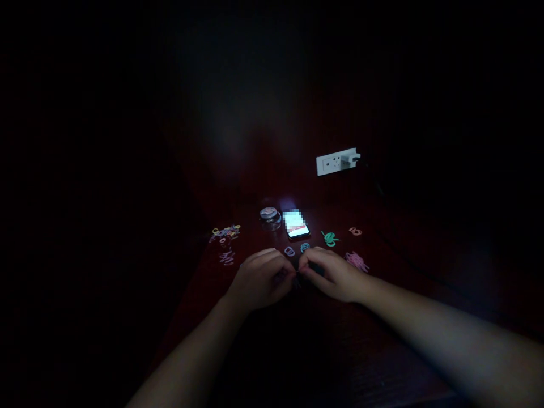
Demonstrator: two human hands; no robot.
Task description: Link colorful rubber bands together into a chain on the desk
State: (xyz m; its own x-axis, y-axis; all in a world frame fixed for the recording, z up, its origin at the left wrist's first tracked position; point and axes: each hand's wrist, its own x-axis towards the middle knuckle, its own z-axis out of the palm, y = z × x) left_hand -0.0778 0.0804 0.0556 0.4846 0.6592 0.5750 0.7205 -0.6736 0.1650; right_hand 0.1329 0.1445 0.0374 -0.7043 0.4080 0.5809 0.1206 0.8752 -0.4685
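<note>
My left hand (263, 277) and my right hand (329, 273) meet over the middle of the dark red table, fingertips almost touching. Each is closed in a pinch. A tiny pale strand shows between the fingertips, too small and dim to name. Just beyond the hands lie small piles of elastic bands: purple bands (289, 251), blue-teal bands (305, 247) and green bands (330, 238). Pink bands (357, 261) form a heap by my right wrist. To the left of my left hand are lilac bands (226, 258) and a mixed-colour pile of bands (225, 232).
A lit phone (296, 224) lies behind the bands, beside a small clear jar with a lid (268, 213). A few orange bands (356, 231) are at the right. On the wall is a white socket (337, 162) with a plug (352, 158) in it. Darkness hides the surroundings.
</note>
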